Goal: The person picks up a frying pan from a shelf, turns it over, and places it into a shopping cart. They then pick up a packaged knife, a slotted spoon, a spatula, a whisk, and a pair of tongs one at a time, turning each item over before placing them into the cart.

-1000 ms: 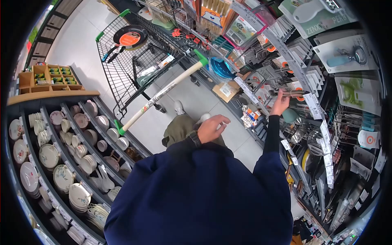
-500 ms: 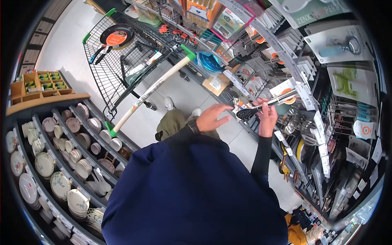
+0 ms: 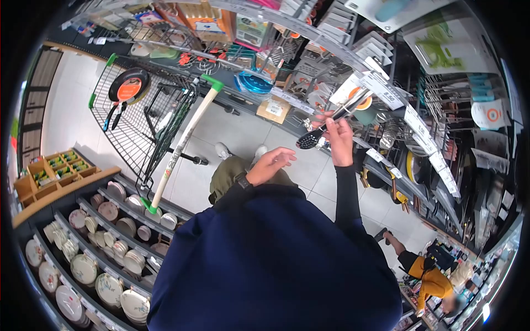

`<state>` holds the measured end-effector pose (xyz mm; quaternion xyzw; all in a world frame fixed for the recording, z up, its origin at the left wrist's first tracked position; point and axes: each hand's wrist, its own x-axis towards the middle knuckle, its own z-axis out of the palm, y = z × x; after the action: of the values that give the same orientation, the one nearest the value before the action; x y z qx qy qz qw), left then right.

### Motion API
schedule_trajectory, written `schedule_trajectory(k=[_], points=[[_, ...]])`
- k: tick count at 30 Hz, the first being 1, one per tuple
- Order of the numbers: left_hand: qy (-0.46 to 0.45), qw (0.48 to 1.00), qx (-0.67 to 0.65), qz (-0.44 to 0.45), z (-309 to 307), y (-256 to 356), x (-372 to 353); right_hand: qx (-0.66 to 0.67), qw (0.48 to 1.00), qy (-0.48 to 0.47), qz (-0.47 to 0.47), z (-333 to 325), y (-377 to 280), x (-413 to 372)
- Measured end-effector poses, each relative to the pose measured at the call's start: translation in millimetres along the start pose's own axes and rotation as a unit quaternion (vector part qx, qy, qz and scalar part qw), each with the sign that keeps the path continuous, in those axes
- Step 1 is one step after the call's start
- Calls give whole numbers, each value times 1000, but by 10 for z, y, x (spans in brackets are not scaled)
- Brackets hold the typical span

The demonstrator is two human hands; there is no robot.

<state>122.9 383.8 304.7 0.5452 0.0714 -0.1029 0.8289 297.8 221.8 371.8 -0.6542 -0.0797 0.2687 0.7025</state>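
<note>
We count two hands: left hand (image 3: 270,163), right hand (image 3: 338,135). One slotted utensil (image 3: 307,140). One shopping cart (image 3: 138,127), one frying pan (image 3: 128,85) in it. Two shoes (image 3: 222,150) on floor (image 3: 232,124). One wristwatch (image 3: 241,179). One wooden crate rack (image 3: 55,171). One other person (image 3: 430,276). Shelved plates (image 3: 107,287) and bowls (image 3: 127,226): too many, we cannot tally.

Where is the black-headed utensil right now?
Head view, just right of centre: the black-headed utensil is gripped in the right hand, its head just above the open left hand, with the display rack of kitchen tools behind it.

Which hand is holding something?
The right hand, raised higher, grips a black-headed utensil; the left hand is open and empty.
</note>
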Motion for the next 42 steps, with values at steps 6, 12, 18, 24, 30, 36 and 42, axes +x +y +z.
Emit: schedule_trajectory(k=[6, 12, 18, 24, 30, 36, 42], points=[[91, 992, 82, 11, 59, 21, 82, 28, 999, -21, -3, 10, -16, -32], [105, 986, 126, 31, 34, -92, 356, 6, 998, -20, -63, -136, 208, 113], [129, 950, 274, 75, 18, -203, 481, -17, 998, -50, -35, -43, 414, 54], [11, 997, 48, -59, -68, -228, 176, 106, 987, -45, 113, 208, 541, -197], [-47, 982, -80, -163, 187, 141, -34, 154, 980, -22, 124, 220, 549, -256], [-80, 927, -307, -203, 183, 77, 30, 105, 988, -49, 104, 213, 405, -331], [-55, 908, -338, -240, 278, 37, 33, 112, 987, -62, 93, 274, 393, -401]])
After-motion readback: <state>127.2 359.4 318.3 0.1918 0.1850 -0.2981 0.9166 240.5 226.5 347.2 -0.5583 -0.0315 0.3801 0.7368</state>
